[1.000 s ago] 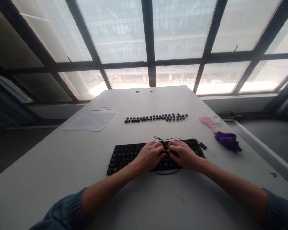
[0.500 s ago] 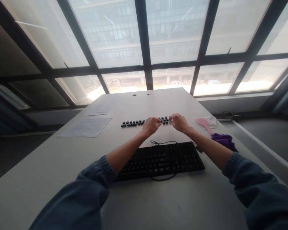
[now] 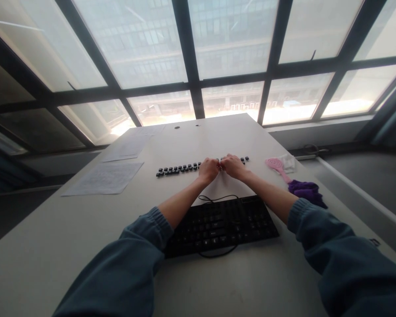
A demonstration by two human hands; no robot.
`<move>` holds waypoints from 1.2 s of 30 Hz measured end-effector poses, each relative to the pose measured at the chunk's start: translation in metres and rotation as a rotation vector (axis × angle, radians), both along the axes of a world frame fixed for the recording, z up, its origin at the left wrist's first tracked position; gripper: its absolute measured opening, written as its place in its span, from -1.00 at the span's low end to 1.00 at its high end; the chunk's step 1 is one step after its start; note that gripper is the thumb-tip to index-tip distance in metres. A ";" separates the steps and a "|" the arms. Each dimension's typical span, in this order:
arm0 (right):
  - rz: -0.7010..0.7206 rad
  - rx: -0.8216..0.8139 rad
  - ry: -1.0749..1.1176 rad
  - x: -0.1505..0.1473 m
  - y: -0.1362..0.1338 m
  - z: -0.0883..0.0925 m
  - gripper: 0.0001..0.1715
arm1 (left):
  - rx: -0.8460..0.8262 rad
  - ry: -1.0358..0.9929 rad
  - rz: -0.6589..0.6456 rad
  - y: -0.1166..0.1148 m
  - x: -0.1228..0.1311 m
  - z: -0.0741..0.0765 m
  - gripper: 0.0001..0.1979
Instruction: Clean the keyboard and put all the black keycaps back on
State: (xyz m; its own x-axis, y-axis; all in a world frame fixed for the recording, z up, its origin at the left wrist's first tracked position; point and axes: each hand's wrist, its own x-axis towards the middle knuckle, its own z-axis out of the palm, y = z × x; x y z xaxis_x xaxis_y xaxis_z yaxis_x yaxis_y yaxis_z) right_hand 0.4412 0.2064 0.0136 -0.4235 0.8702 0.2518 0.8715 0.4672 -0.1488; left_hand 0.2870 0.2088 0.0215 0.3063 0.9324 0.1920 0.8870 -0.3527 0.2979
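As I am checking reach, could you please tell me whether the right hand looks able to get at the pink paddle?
Probably yes: the right hand is at the black keycaps, and only a few of those low pieces lie toward the pink paddle, whose round head is uncovered.

Small black plastic keycaps (image 3: 185, 167), loose, in long double row on white counter (image 3: 86, 237); row slants, right end farther; stretch right of middle hidden; longer bar-shaped one at left. Full-size black plastic keyboard (image 3: 224, 224) with pale-marked keys, flat, near side of row, well apart; right end angled farther, left part partly hidden. Thin black cable (image 3: 218, 256) loops past keyboard's near and far edges.
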 end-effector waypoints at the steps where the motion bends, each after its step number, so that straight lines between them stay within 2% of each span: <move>1: 0.001 0.002 0.007 -0.001 -0.001 0.000 -0.73 | 0.002 -0.006 -0.005 -0.002 0.000 0.001 -0.80; 4: -0.009 0.013 0.043 -0.001 -0.009 0.004 -0.75 | 0.000 -0.036 -0.028 -0.011 -0.003 0.007 -0.81; 7: -0.028 0.041 0.099 0.003 -0.029 0.012 -0.80 | -0.017 -0.073 -0.069 -0.033 -0.013 0.016 -0.84; 10: 0.011 0.047 0.283 0.013 -0.066 0.019 -0.88 | -0.073 -0.178 -0.165 -0.068 -0.029 0.029 -0.88; 13: 0.108 -0.041 0.530 0.023 -0.112 0.018 -0.92 | -0.159 -0.324 -0.247 -0.111 -0.042 0.039 -0.84; 16: 0.133 -0.170 0.625 0.029 -0.154 0.011 -0.93 | -0.257 -0.388 -0.264 -0.145 -0.047 0.040 -0.84; 18: 0.129 -0.245 0.638 0.030 -0.172 0.006 -0.92 | -0.334 -0.424 -0.277 -0.157 -0.047 0.035 -0.84; 21: 0.128 -0.280 0.617 0.027 -0.185 0.002 -0.90 | -0.405 -0.447 -0.268 -0.163 -0.044 0.023 -0.83; 25: 0.138 -0.255 0.574 0.022 -0.186 0.002 -0.89 | -0.401 -0.436 -0.269 -0.163 -0.041 0.013 -0.83; 36: 0.183 -0.206 0.559 0.023 -0.188 0.001 -0.87 | -0.252 -0.448 -0.364 -0.168 -0.039 0.009 -0.86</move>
State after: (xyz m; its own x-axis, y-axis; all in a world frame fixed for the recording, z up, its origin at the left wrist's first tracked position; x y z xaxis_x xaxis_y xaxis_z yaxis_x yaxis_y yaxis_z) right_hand 0.4641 0.0181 0.0144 -0.4233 0.8501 0.3133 0.5442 0.5150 -0.6623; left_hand 0.2477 0.0410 0.0301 0.5533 0.8168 0.1633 0.4933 -0.4793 0.7259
